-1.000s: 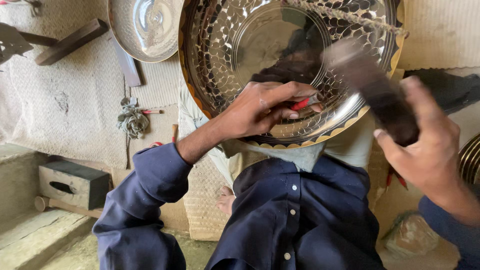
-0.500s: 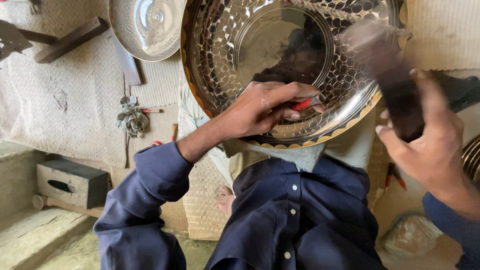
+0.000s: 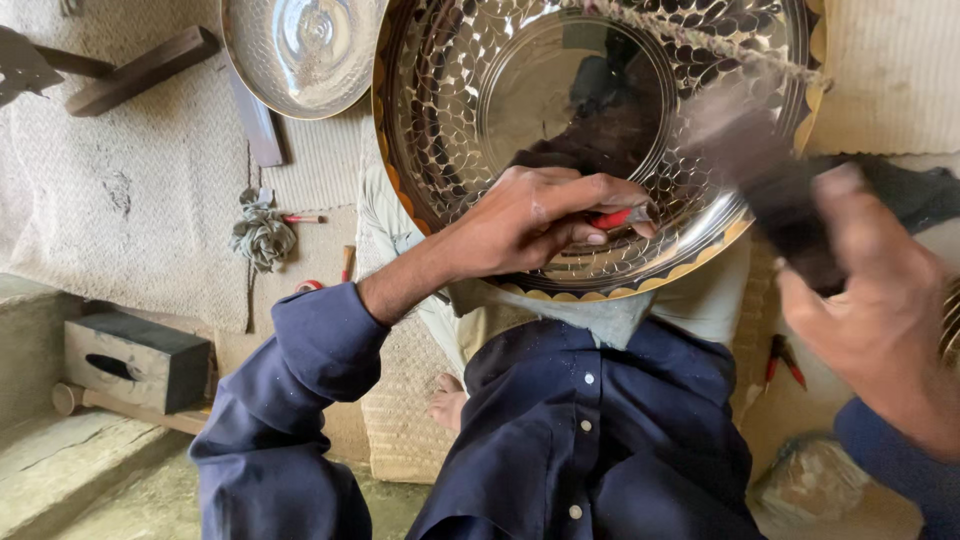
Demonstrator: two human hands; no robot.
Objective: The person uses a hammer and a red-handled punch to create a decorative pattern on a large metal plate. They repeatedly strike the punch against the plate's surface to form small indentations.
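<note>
I see left hand (image 3: pixel 540 225) pinching red-handled tool (image 3: pixel 612 218) against patterned metal tray (image 3: pixel 600 130); right hand (image 3: pixel 880 310) clamped on blurred dark hammer (image 3: pixel 780 190). Tray looks stiff, slippery, dent-prone; I judge rim safest hold.

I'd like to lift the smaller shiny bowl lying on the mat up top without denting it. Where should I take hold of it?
Grip the smaller bowl at its thin rim on the lower left, coming in from the bare mat side. It lies open side up, so the rim is exposed there, while the big patterned tray crowds its right edge. The wooden bar lies close below it.
</note>
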